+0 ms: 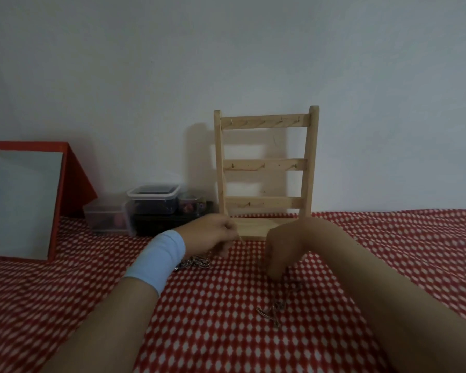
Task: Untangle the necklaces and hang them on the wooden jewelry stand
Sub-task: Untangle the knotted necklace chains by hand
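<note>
Nearest the camera, a dull braided metal chain necklace (271, 312) lies in a small heap on the red cloth with white diamonds (226, 332), its upper end rising to the right hand (280, 249). That hand bends down at the wrist, its fingers curled round the chain. Further left, the left hand (210, 232), with a light blue wristband (159, 259), pinches a thin pale strand (240, 237). A second tangled chain (197, 263) lies on the cloth just beneath it. Behind both hands the ladder-shaped wooden jewelry stand (267, 165) stands upright against the wall. Far left are clear plastic boxes (152, 200) and a red-framed mirror (24, 200).
</note>
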The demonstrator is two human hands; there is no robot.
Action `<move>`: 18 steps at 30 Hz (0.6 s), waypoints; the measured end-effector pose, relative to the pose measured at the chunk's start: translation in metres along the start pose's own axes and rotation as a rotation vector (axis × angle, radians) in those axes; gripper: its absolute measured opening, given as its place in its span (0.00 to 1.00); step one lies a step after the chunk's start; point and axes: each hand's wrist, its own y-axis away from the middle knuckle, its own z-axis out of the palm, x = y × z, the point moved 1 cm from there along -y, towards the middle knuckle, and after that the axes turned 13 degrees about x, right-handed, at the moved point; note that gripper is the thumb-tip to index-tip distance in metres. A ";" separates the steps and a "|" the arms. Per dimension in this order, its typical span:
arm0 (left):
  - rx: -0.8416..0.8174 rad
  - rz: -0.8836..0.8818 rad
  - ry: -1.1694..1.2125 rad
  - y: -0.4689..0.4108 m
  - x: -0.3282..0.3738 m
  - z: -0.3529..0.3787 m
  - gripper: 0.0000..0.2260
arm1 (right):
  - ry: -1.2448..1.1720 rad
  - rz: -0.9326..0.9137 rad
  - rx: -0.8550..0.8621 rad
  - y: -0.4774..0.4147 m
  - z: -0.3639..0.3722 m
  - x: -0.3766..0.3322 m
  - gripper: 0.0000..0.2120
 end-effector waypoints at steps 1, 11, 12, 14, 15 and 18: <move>0.010 -0.056 0.118 0.000 0.000 -0.005 0.06 | -0.065 -0.010 0.021 -0.002 0.000 0.003 0.17; 0.088 -0.006 -0.347 0.009 -0.003 -0.052 0.11 | -1.201 -0.204 0.046 -0.009 0.006 0.032 0.10; 0.072 -0.034 -0.322 0.010 -0.004 -0.055 0.11 | -1.271 -0.231 0.018 -0.009 0.006 0.031 0.10; 0.005 -0.104 -0.262 0.011 -0.004 -0.058 0.11 | -1.299 -0.246 0.017 -0.009 0.006 0.029 0.09; -0.031 -0.113 -0.292 0.012 -0.003 -0.058 0.11 | -1.272 -0.251 0.034 -0.010 0.006 0.028 0.08; -0.029 -0.039 -0.535 0.010 0.001 -0.052 0.08 | -1.204 -0.259 0.084 -0.011 0.005 0.026 0.04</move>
